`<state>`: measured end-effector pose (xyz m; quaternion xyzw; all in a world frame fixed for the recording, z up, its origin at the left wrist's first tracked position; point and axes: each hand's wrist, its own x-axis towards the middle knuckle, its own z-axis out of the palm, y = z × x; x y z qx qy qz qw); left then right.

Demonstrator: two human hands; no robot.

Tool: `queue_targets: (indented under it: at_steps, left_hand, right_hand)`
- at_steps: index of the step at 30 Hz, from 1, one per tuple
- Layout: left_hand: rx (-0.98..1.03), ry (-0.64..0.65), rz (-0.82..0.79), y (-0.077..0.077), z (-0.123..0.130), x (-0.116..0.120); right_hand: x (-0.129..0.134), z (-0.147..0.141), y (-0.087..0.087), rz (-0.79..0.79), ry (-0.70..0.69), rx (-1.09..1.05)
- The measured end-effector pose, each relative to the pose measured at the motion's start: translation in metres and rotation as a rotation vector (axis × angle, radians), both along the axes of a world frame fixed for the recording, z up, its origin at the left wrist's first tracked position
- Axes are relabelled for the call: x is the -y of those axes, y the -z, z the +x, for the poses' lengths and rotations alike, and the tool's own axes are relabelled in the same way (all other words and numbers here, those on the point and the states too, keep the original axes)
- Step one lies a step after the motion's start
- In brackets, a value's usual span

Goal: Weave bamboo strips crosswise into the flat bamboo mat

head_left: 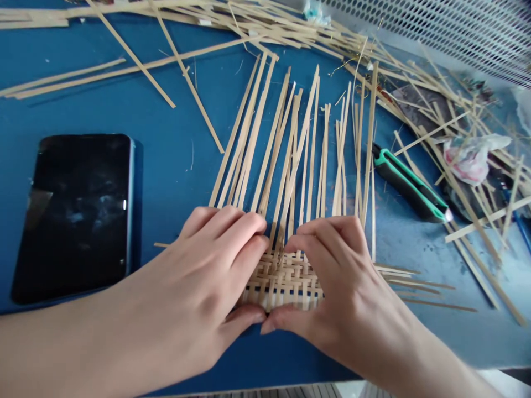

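Observation:
A partly woven mat of thin bamboo strips (292, 272) lies between my hands, with long loose ends fanning out to the far side and shorter ones to the right. My left hand (222, 265) grips the left part of the weave, its thumb at the near edge and its curled fingers on top. On the other side, my right hand (346, 271) holds the mat the same way, and the two thumb tips almost meet at the near edge. Both palms hide the outer parts of the weave.
A dark tablet (74, 215) lies on the blue table (166, 160) at the left. At the right is a green and black utility knife (410, 185), near crumpled plastic (473, 157). Loose bamboo strips (265, 25) are scattered along the back, below a perforated white panel (456, 33).

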<state>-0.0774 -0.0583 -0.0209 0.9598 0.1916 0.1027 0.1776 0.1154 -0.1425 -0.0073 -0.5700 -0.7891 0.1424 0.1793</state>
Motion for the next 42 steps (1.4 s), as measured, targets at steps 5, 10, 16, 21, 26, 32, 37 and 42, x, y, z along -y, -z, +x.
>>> queue_targets:
  at_steps: [5, 10, 16, 21, 26, 32, 37, 42]
  left_hand:
    - [0.023, -0.019, 0.054, -0.004, 0.000, 0.000]
    - [0.149, -0.041, 0.209, -0.001, -0.004, 0.027]
    - [0.191, -0.022, 0.265, 0.018, -0.016, 0.063]
    - [0.185, -0.007, 0.268, 0.021, -0.020, 0.061]
    - [0.192, 0.003, 0.274, 0.020, -0.017, 0.055]
    - [0.212, 0.002, 0.267, 0.023, -0.016, 0.057]
    - [0.217, 0.004, 0.272, 0.024, -0.018, 0.059]
    - [0.216, -0.003, 0.270, 0.023, -0.017, 0.059]
  right_hand:
    - [0.000, 0.006, -0.011, -0.031, -0.066, -0.058]
    - [-0.024, 0.016, -0.027, 0.014, -0.209, -0.024]
    - [-0.068, 0.021, -0.024, -0.143, -0.389, 0.138]
    - [-0.081, 0.022, -0.012, -0.193, -0.470, 0.114]
    - [-0.078, 0.023, -0.009, -0.141, -0.458, 0.178]
    - [-0.079, 0.014, -0.016, -0.137, -0.452, 0.279]
    - [-0.079, 0.006, -0.022, -0.139, -0.445, 0.367]
    - [-0.078, 0.005, -0.025, -0.116, -0.455, 0.424]
